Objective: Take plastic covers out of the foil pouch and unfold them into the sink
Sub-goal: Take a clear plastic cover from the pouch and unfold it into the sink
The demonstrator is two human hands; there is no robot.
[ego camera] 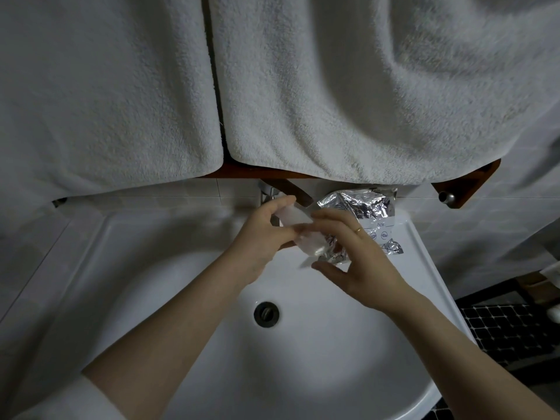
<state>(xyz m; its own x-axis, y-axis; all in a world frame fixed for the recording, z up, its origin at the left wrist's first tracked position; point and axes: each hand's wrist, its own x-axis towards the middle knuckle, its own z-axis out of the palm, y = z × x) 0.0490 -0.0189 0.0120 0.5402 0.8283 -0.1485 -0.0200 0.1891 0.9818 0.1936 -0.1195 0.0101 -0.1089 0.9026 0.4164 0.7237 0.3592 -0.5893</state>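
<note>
Here my left hand [263,237] pinches a folded plastic cover [298,228] above the sink [127,268] — my right hand [354,253], fingers loosely spread, touches its near edge beside the foil pouch [363,204].

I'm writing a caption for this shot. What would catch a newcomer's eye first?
Probably the two hands meeting over the back of the white sink: the left hand grips a folded plastic cover, with the right hand beside it. Behind them a crinkled foil pouch lies on the sink's back right corner, and two big white towels hang above.
</note>
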